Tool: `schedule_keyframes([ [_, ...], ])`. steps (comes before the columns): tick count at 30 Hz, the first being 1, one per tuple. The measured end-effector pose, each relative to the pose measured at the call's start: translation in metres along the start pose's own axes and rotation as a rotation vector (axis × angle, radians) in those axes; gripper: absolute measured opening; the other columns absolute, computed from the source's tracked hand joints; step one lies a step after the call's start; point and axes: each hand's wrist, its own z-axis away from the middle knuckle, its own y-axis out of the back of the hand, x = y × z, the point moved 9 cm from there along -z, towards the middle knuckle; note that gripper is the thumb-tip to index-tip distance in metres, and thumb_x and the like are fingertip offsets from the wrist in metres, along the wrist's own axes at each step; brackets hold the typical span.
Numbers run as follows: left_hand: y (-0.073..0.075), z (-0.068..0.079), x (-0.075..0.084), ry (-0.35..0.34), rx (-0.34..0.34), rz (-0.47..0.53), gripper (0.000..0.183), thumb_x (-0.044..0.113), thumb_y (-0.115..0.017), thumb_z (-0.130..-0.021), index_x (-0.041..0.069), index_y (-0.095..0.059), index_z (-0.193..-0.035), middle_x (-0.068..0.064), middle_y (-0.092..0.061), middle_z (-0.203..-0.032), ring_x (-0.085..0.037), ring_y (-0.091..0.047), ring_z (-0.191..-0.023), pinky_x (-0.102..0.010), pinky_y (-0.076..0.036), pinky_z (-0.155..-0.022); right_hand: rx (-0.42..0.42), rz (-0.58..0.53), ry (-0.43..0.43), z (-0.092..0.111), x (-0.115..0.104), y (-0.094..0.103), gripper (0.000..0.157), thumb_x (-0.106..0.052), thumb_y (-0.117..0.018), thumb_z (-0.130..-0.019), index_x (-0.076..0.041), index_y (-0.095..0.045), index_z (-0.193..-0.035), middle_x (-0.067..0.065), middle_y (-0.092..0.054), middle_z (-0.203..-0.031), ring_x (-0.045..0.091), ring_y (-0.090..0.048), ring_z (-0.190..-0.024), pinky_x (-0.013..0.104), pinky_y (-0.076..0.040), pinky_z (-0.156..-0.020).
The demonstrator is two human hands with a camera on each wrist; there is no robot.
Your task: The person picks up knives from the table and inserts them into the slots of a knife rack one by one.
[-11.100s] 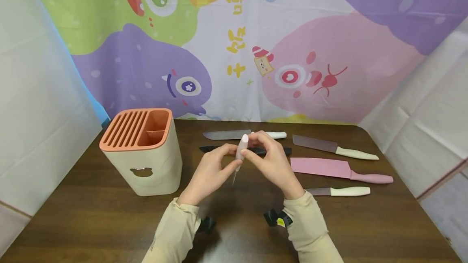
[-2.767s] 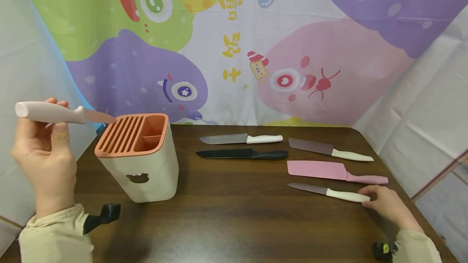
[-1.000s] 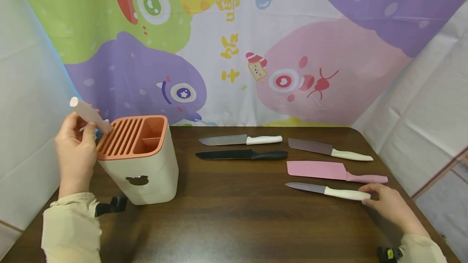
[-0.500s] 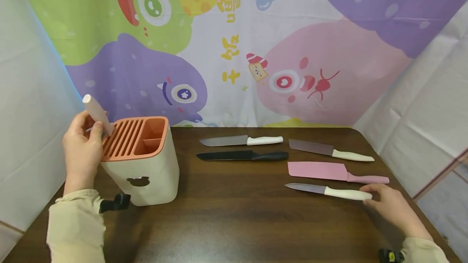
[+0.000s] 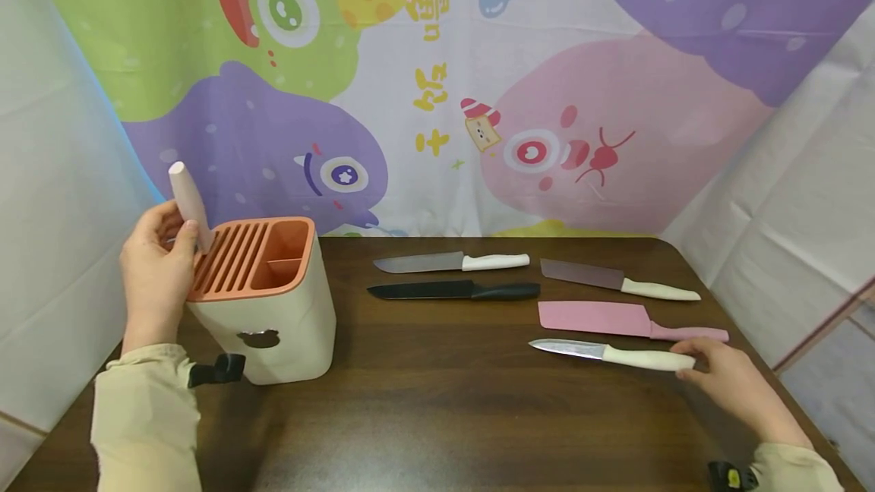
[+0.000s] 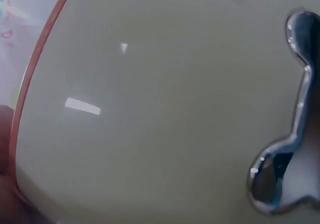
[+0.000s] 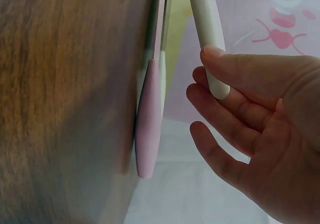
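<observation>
My left hand (image 5: 157, 268) grips the pale pink handle of a knife (image 5: 189, 200). This handle stands nearly upright, slightly tilted, at the leftmost slots of the cream knife block (image 5: 301, 336) with an orange slotted top; the blade is hidden. The block's wall (image 6: 165, 84) fills the left wrist view. At the right, my right hand (image 5: 738, 386) pinches the butt of a paring knife (image 5: 645, 358) with a cream handle. In the right wrist view that handle (image 7: 206, 21) is held between thumb and fingers, apart from the tabletop.
Beyond the paring knife lie a pink cleaver (image 5: 595, 317) and a cream-handled knife with a squared blade (image 5: 588, 273). A black knife (image 5: 437, 290) and a white-handled knife (image 5: 437, 262) lie mid-table. The block's right side has two open compartments (image 5: 283, 249).
My left hand has brought the pale pink knife rightward from beside the block and turned it upright into the slots. The right hand, on the paring knife's butt, has raised it slightly.
</observation>
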Motion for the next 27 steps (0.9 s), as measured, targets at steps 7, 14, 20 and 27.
schedule_keyframes([
  [7,-0.003,0.001,-0.006,0.044,-0.007,-0.006,0.037,0.019,-0.051,-0.091,0.012,-0.053,-0.128,-0.002,-0.059,-0.115,0.004,-0.052,-0.092,-0.009,-0.04,-0.075,0.002,-0.037,0.017,0.0,-0.007,0.005,0.025,-0.011,-0.073,-0.073,-0.007,-0.064,-0.096,0.013,-0.065,-0.096,0.032,-0.059,-0.088,0.048,-0.046,-0.07],
  [14,-0.004,0.002,-0.007,0.058,-0.018,-0.013,0.038,0.021,-0.051,-0.091,0.014,-0.052,-0.129,-0.008,-0.057,-0.122,0.001,-0.053,-0.097,-0.012,-0.041,-0.078,0.018,-0.062,0.031,0.0,-0.017,0.011,0.027,-0.015,-0.072,-0.076,-0.007,-0.064,-0.1,0.011,-0.065,-0.097,0.022,-0.061,-0.085,0.04,-0.049,-0.067],
  [20,0.0,0.007,-0.005,0.079,0.013,0.001,0.036,0.022,-0.051,-0.091,0.014,-0.054,-0.126,-0.004,-0.058,-0.119,-0.002,-0.052,-0.097,-0.016,-0.042,-0.082,0.014,-0.069,0.032,-0.001,-0.021,0.017,0.031,-0.021,-0.071,-0.078,-0.01,-0.063,-0.105,0.007,-0.064,-0.097,0.006,-0.055,-0.083,0.028,-0.047,-0.064],
  [27,0.009,0.019,0.001,0.057,0.048,0.05,0.037,0.018,-0.052,-0.09,0.017,-0.051,-0.127,-0.002,-0.058,-0.119,-0.003,-0.051,-0.098,-0.019,-0.041,-0.085,0.049,-0.068,0.077,0.0,-0.034,0.023,0.026,-0.019,-0.067,-0.082,-0.009,-0.06,-0.105,0.001,-0.064,-0.088,0.013,-0.051,-0.084,0.03,-0.041,-0.062],
])
